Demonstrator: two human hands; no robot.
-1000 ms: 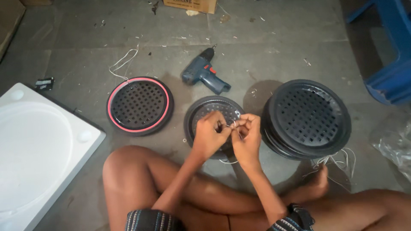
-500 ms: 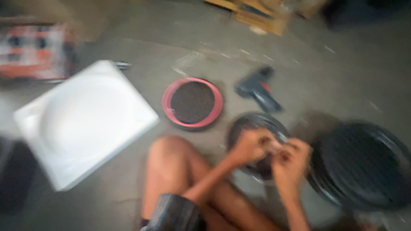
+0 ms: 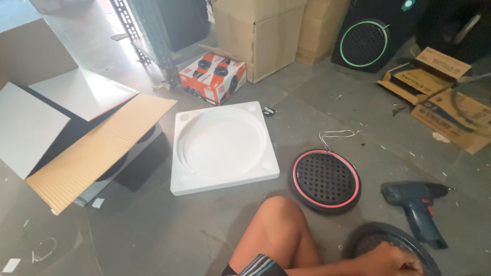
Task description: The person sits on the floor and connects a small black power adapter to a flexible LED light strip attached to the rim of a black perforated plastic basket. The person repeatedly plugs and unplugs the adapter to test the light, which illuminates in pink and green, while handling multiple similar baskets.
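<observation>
My left hand [image 3: 387, 260] rests at the bottom edge of the head view, on a round black grille [image 3: 365, 236] that lies on the concrete floor. Its fingers are curled, and the frame edge cuts them off, so any small thing in them is hidden. My right hand is out of the frame. My bare knee [image 3: 276, 230] rises just left of the grille. A blue cordless drill [image 3: 417, 204] lies right of the hand. A second round grille with a red rim [image 3: 326, 180] lies beyond the knee.
A white foam packing tray [image 3: 225, 148] lies in the middle, with an open cardboard box [image 3: 97, 148] to its left. Behind are an orange speaker carton [image 3: 212, 76], tall cartons, a black cabinet with a green ring [image 3: 364, 43] and flat cartons [image 3: 450, 102]. A white wire [image 3: 335, 134] lies loose.
The view has swung up and to the left. Both hands and the stack of black grilles have slid toward the bottom right, and the right hand has left the frame.
</observation>
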